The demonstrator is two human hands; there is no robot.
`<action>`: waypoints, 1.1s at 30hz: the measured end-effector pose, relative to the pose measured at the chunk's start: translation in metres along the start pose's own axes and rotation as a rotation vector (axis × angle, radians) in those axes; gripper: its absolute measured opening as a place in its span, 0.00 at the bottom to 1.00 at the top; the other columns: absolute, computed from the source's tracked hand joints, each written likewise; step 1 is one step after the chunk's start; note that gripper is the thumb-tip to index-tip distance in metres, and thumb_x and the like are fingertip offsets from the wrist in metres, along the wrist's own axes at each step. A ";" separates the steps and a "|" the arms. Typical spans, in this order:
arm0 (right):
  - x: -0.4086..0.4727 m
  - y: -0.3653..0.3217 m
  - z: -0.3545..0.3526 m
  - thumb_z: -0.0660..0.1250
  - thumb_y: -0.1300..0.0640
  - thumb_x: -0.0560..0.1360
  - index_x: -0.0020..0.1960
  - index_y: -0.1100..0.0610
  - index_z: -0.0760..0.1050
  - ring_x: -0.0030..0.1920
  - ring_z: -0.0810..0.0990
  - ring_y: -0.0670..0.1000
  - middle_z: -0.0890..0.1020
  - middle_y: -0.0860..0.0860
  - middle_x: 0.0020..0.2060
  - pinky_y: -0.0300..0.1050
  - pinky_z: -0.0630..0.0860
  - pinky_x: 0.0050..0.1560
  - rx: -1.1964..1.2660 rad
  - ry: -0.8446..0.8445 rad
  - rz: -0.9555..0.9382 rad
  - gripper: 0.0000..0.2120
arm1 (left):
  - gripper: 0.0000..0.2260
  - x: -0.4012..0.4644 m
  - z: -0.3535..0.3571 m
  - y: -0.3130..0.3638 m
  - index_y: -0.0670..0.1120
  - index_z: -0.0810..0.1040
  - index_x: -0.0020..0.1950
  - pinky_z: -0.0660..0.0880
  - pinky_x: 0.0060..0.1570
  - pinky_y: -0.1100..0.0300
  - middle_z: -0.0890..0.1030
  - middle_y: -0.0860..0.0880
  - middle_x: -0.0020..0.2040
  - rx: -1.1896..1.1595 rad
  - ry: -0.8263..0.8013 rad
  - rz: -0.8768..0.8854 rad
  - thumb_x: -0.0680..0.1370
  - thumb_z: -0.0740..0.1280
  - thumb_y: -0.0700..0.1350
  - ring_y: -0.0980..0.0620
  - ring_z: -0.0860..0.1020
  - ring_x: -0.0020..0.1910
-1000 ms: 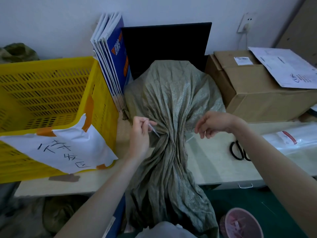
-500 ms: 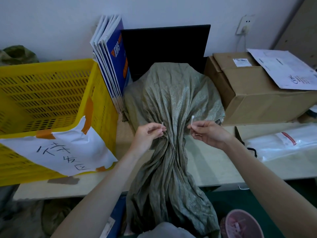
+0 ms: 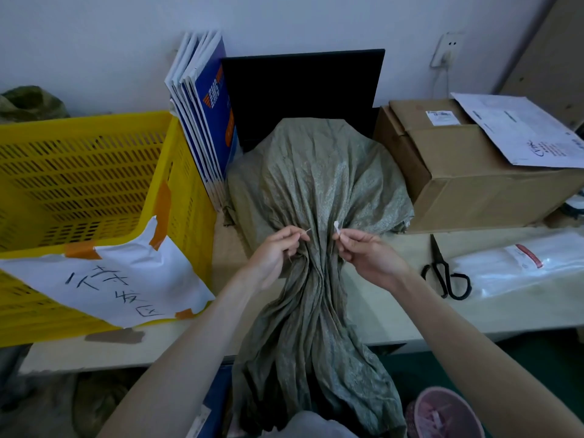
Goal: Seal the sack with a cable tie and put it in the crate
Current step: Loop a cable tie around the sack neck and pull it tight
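The sack point(image 3: 316, 191) lies on the table point(image 3: 395, 298) beside the yellow crate point(image 3: 85, 172), its neck bunched; I see the left hand point(image 3: 278, 252) and right hand point(image 3: 363, 252) each pinching 1 end of the cable tie point(image 3: 337, 227), not yet joined.

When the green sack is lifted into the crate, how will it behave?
Probably floppy: the sack is wrinkled cloth whose gathered end droops over the table edge. Likely bulky, since its filled part bulges. It should not roll.

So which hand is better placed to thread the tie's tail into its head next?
Probably the left hand: it pinches the cable tie thin tail beside the sack neck, while the right hand holds the head end.
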State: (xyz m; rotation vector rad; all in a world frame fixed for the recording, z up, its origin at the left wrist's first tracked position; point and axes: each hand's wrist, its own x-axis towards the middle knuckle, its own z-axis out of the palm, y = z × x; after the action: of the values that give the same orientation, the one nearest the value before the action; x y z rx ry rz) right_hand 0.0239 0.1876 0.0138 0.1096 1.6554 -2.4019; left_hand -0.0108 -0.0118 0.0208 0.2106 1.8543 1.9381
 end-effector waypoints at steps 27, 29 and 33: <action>0.001 0.012 0.017 0.68 0.62 0.66 0.33 0.56 0.82 0.26 0.67 0.43 0.77 0.47 0.26 0.34 0.64 0.30 0.138 0.163 -0.024 0.06 | 0.07 -0.001 -0.003 -0.007 0.45 0.71 0.46 0.70 0.45 0.61 0.81 0.48 0.35 -0.251 -0.039 -0.030 0.76 0.65 0.33 0.53 0.73 0.38; 0.000 0.011 0.016 0.68 0.62 0.67 0.33 0.56 0.82 0.27 0.67 0.43 0.77 0.47 0.26 0.33 0.64 0.30 0.139 0.156 -0.024 0.06 | 0.07 -0.002 -0.003 -0.007 0.45 0.71 0.46 0.70 0.45 0.61 0.81 0.48 0.35 -0.242 -0.037 -0.023 0.76 0.65 0.34 0.53 0.73 0.38; -0.002 0.010 0.017 0.68 0.62 0.67 0.33 0.56 0.81 0.26 0.67 0.44 0.77 0.48 0.27 0.36 0.63 0.32 0.125 0.166 -0.019 0.07 | 0.07 -0.004 -0.003 -0.007 0.45 0.71 0.45 0.70 0.45 0.60 0.81 0.48 0.36 -0.254 -0.044 -0.027 0.75 0.65 0.34 0.52 0.73 0.39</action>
State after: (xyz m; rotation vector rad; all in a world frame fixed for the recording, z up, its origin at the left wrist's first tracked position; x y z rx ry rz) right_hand 0.0291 0.1685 0.0114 0.3236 1.5771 -2.5720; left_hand -0.0075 -0.0165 0.0140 0.1455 1.5563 2.1083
